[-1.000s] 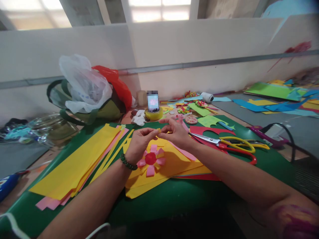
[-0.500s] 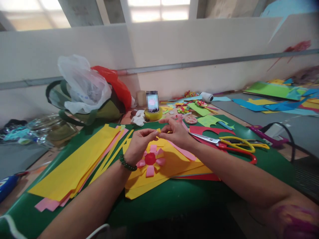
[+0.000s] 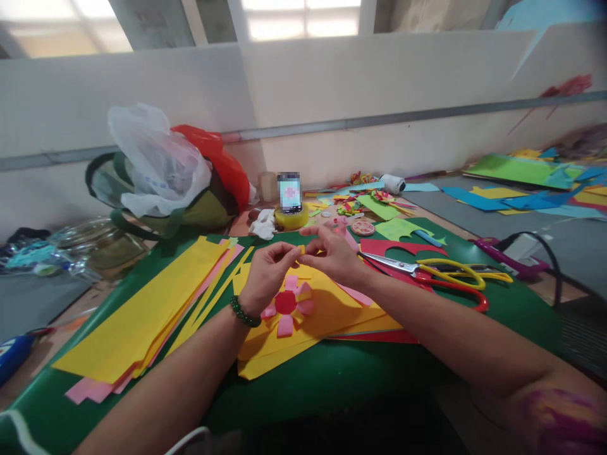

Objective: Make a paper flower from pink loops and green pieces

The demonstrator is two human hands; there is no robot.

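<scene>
Yellow paper strips in a long, loose stack (image 3: 142,309) lie at the left on the dark green mat (image 3: 332,379), with pink strips showing under their edges. Behind them, near the wall, a white plastic bag (image 3: 152,161) sits on an olive cloth bag beside a red plastic bag (image 3: 222,158). Toward the middle, the left hand (image 3: 268,275), a green bead bracelet (image 3: 244,311) at its wrist, closes thumb and forefinger on a small yellow paper piece (image 3: 300,249), held just above the sheets. Directly below it lies a pink paper flower with a red round centre (image 3: 287,303), resting on broad yellow sheets (image 3: 322,316). The right hand (image 3: 332,253) meets the left at the same piece, its thumb and forefinger pinched on the other side, its remaining fingers loosely spread. Further right, yellow-and-red-handled scissors (image 3: 441,275) lie on the mat with blades closed, near red and light green paper cut-outs (image 3: 398,237).
</scene>
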